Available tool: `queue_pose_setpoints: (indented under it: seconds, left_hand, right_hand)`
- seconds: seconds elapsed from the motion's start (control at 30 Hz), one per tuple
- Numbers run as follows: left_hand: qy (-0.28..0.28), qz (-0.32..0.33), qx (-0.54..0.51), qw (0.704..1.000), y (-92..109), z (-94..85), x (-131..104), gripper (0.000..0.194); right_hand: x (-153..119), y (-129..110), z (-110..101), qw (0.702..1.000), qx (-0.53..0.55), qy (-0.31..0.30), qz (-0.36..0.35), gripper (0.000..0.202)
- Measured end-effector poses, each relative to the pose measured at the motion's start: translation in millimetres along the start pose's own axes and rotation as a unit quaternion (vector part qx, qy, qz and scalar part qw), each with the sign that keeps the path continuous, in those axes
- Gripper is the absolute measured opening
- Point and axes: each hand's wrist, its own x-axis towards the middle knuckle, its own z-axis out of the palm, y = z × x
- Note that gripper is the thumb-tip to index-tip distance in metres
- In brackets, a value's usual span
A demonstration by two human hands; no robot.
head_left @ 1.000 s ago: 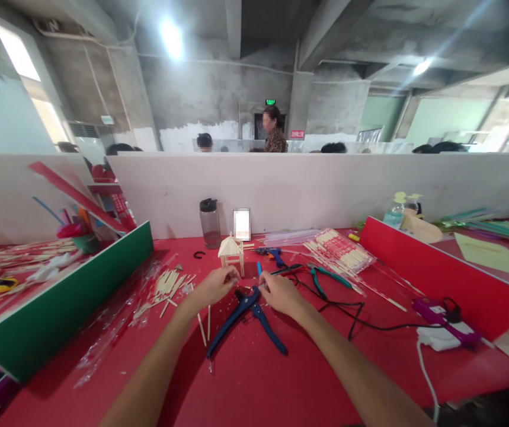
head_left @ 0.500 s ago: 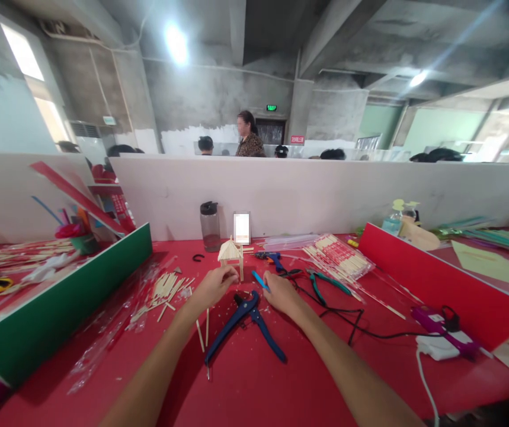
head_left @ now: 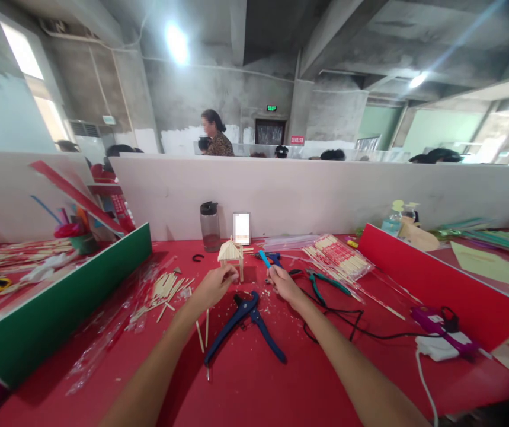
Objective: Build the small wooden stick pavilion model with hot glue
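Observation:
A small pavilion of pale wooden sticks (head_left: 230, 251), with a pointed roof on thin posts, stands near the middle of the red table. My left hand (head_left: 215, 285) is closed at its lower front, fingers bent around a post; the exact grip is partly hidden. My right hand (head_left: 284, 283) is closed on a slim, flat bright-blue tool (head_left: 263, 259), which points up and to the left, apart from the pavilion. Its exact kind is too small to tell. Between my forearms lie large blue-handled cutters (head_left: 246, 317) with spread handles.
Loose sticks (head_left: 165, 290) lie left, bagged sticks (head_left: 341, 256) right. Green-handled pliers (head_left: 325, 284) and a blue glue gun (head_left: 274, 258) lie beyond my right hand. A bottle (head_left: 210, 228) and a phone (head_left: 242, 228) stand behind. Green (head_left: 80, 296) and red (head_left: 441, 284) dividers flank the table.
My right hand has lifted and turned, swinging the blue tool from a downward slant to a raised position. My left hand stays put. A person in the background has moved left.

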Motion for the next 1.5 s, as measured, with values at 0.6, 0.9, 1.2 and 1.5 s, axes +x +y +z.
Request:
queue_pose_setpoints:
  seconds: [0.6,0.9,1.2,1.5]
  left_hand:
    - [0.144,0.017,0.039,0.989,-10,-10.2,1,0.027]
    - [0.197,0.038,0.071,0.977,-18,-12.1,4,0.026]
    - [0.196,0.036,0.104,0.974,-41,-2.0,9,0.027]
    - [0.17,0.037,0.102,0.98,-42,-0.1,7,0.03]
  right_hand:
    - [-7,1,12,0.991,-0.108,-0.019,-0.075,0.03]
    - [-16,-3,15,0.959,-0.256,-0.021,-0.116,0.029]
    - [-11,-10,17,0.935,-0.337,0.026,-0.109,0.028]
    - [-17,-12,16,0.945,-0.305,0.026,-0.11,0.023]
